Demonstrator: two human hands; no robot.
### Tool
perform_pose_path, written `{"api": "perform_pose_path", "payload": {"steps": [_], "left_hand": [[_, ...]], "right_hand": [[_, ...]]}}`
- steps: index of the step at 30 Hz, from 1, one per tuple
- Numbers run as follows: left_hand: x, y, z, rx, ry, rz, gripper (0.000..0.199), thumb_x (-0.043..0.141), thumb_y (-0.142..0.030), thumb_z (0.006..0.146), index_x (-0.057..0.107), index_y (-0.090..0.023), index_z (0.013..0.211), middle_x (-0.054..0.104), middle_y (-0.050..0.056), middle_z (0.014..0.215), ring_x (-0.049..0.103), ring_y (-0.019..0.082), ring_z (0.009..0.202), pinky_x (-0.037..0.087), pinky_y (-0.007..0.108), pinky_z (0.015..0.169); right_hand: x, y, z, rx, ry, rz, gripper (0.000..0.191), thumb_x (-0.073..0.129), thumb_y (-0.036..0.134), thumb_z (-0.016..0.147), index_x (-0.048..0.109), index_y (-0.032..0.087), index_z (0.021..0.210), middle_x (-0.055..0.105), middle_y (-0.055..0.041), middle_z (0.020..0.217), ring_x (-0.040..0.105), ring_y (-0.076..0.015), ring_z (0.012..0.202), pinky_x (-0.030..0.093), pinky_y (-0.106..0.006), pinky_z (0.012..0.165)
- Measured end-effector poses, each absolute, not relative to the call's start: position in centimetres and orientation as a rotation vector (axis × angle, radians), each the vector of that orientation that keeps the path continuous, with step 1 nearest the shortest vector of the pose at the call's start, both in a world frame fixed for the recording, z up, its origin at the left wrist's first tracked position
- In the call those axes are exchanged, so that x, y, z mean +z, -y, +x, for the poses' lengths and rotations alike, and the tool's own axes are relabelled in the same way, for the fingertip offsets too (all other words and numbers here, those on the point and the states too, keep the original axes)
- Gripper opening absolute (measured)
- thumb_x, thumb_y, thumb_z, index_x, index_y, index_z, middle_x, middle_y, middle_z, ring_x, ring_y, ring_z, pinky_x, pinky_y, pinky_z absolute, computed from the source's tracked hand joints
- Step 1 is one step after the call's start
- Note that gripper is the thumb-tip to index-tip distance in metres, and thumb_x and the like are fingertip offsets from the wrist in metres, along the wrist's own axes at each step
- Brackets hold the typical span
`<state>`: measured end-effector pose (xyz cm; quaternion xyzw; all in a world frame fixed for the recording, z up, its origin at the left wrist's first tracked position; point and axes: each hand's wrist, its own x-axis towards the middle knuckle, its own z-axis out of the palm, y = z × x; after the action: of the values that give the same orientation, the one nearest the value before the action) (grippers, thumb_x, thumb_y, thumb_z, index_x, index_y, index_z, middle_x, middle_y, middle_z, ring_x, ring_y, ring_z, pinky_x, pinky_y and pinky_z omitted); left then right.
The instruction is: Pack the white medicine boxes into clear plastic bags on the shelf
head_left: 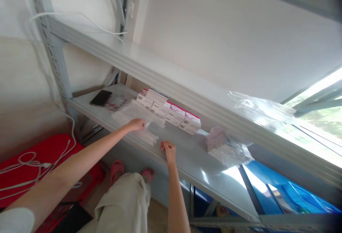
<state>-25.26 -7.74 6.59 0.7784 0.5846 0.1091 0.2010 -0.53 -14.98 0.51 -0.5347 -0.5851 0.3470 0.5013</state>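
Lower shelf [187, 145]: clear bags [130, 111] lie flat in front of a row of boxes [175, 114]. Left grip [138, 124] at the bags, fingers curled in; cannot tell whether it pinches plastic. Right grip [168, 148] near the bags' right end, by the front edge, thumb and fingers drawn together; any hold cannot be made out. Wrapped stack [227, 151] farther right, apart from the boxes.

1. The low shelf [192, 151] is grey and shiny.
2. A flat black thing [100, 98] lies at its left end.
3. Thin see-through plastic [129, 113] lies near it.
4. Pink-and-white boxes [175, 114] sit behind.
5. A see-through bag [233, 153] lies further right.
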Motion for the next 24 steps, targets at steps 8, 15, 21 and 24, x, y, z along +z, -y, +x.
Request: {"api": "perform_pose_path", "payload": {"steps": [8,15,21,24], "left_hand": [[9.5,8.6,-24.8,0.466,-1.513,2.145,0.02,0.052,-0.023,0.082,0.071,-0.018,0.085,0.069,0.002,0.078,0.062,0.016,0.07,0.035,0.021,0.059],[10.9,12.4,-17.9,0.796,-1.269,2.219,0.02,0.057,-0.029,0.087,0.074,-0.018,0.088,0.072,0.003,0.079,0.064,0.018,0.075,0.038,0.023,0.063],[9.8,14.9,-13.3,0.841,-1.094,2.285,0.022,0.058,-0.032,0.09,0.076,-0.021,0.086,0.074,0.003,0.079,0.065,0.018,0.073,0.039,0.025,0.063],[9.6,15.3,-12.3,0.852,-1.056,2.205,0.021,0.06,-0.032,0.089,0.075,-0.019,0.084,0.072,0.002,0.072,0.065,0.018,0.071,0.04,0.024,0.063]], "right_hand": [[-0.4,14.5,0.0,0.946,1.265,-1.287,0.043,0.05,0.054,0.074,0.072,0.017,0.074,0.073,-0.0097,0.085,0.064,-0.019,0.065,0.044,-0.025,0.054],[2.0,13.7,0.3,1.088,1.232,-1.294,0.054,0.046,0.065,0.079,0.073,0.019,0.088,0.074,-0.0101,0.09,0.068,-0.0221,0.075,0.05,-0.029,0.055],[5.6,16.1,3.8,1.17,1.275,-1.26,0.042,0.068,0.062,0.067,0.075,0.022,0.079,0.074,-0.0081,0.079,0.067,-0.0226,0.068,0.051,-0.031,0.058],[6.4,18.0,6.0,1.178,1.213,-1.286,0.048,0.074,0.06,0.061,0.075,0.019,0.084,0.075,-0.0101,0.082,0.068,-0.0236,0.068,0.052,-0.031,0.056]]}}
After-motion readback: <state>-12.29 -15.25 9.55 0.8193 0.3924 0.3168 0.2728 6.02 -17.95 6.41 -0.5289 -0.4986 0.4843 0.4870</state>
